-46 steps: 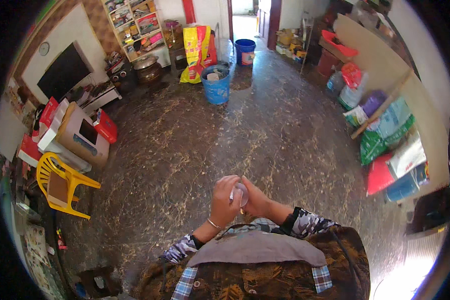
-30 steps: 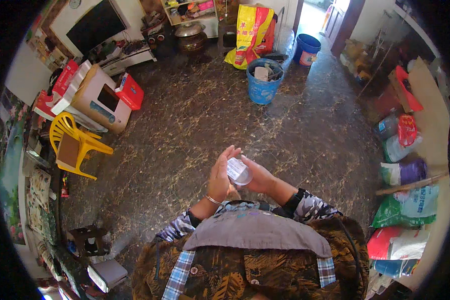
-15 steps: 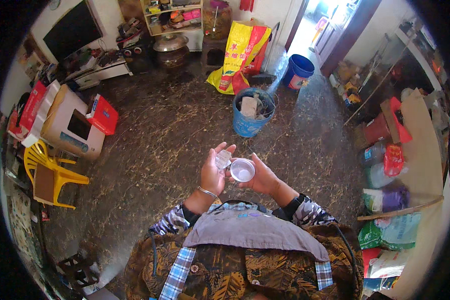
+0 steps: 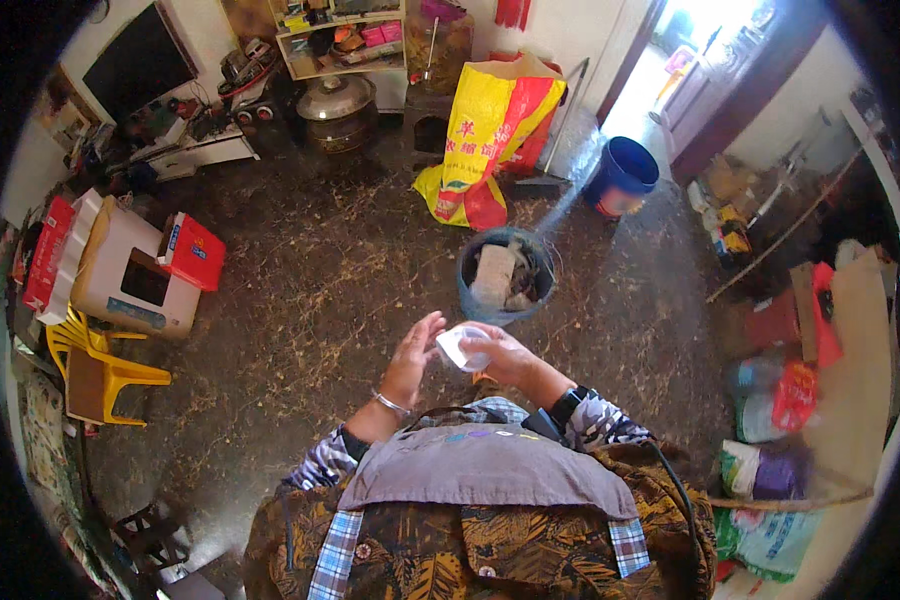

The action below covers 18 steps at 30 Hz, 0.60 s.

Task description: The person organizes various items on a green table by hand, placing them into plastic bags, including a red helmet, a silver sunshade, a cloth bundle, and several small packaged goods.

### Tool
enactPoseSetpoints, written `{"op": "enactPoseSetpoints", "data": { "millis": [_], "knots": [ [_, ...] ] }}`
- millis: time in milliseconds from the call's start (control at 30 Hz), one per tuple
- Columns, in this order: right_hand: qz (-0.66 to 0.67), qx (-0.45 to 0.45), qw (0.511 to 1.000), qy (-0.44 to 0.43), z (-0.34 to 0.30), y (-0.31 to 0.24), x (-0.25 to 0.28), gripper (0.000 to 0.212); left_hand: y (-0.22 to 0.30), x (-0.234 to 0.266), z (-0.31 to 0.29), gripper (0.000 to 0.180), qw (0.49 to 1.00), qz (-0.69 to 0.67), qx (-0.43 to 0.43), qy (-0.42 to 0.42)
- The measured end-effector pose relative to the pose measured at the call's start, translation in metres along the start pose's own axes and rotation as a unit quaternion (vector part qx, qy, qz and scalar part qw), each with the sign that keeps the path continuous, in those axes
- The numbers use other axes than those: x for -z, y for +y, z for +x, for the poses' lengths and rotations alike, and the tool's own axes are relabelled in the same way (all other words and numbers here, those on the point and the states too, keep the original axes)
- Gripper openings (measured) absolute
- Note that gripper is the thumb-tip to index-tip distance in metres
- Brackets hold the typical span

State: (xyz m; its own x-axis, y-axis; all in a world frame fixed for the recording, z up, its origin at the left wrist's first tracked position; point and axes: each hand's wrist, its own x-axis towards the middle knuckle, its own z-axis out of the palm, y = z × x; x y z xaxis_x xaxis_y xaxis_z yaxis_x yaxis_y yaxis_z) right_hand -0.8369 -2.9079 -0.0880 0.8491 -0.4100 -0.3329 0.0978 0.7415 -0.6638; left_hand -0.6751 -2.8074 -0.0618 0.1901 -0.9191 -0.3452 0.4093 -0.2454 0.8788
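My right hand [image 4: 511,360] grips a small clear plastic cup [image 4: 477,351]. A white piece [image 4: 451,350], which looks like the paper slip, shows at the cup's left side; whether it is pressed to the cup or inside it I cannot tell. Beside the cup, my left hand [image 4: 407,363] has its fingers stretched out, with nothing visible in the palm. A silver bracelet circles the left wrist. Just beyond both hands stands a blue bucket [image 4: 505,314] holding a pale block-like piece [image 4: 493,275] and dark scraps.
A yellow and red sack [image 4: 475,135] stands behind the bucket, with a dark blue bucket [image 4: 622,177] near the bright doorway. At left are a yellow chair [image 4: 120,375] and a cardboard box [image 4: 115,255]. Bags and bottles line the right side around a wooden board [image 4: 855,370].
The paper slip has left my left palm and now shows at the cup. My right hand has tilted the cup and moved slightly left. The view has shifted, bringing the bucket closer to my hands.
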Motion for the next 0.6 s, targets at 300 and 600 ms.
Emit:
{"op": "enactPoseSetpoints", "data": {
  "millis": [300,600],
  "knots": [
    [-0.489,0.074,0.85,0.181,0.109,-0.047,0.297,0.035,0.019,-0.021,0.065,0.044,0.985,-0.062,0.046,0.156],
    [-0.861,-0.052,0.504,0.041,0.11,-0.058,0.369,0.036,-0.029,-0.004,0.004,0.034,0.959,-0.013,0.095,0.268]
  ]
}}
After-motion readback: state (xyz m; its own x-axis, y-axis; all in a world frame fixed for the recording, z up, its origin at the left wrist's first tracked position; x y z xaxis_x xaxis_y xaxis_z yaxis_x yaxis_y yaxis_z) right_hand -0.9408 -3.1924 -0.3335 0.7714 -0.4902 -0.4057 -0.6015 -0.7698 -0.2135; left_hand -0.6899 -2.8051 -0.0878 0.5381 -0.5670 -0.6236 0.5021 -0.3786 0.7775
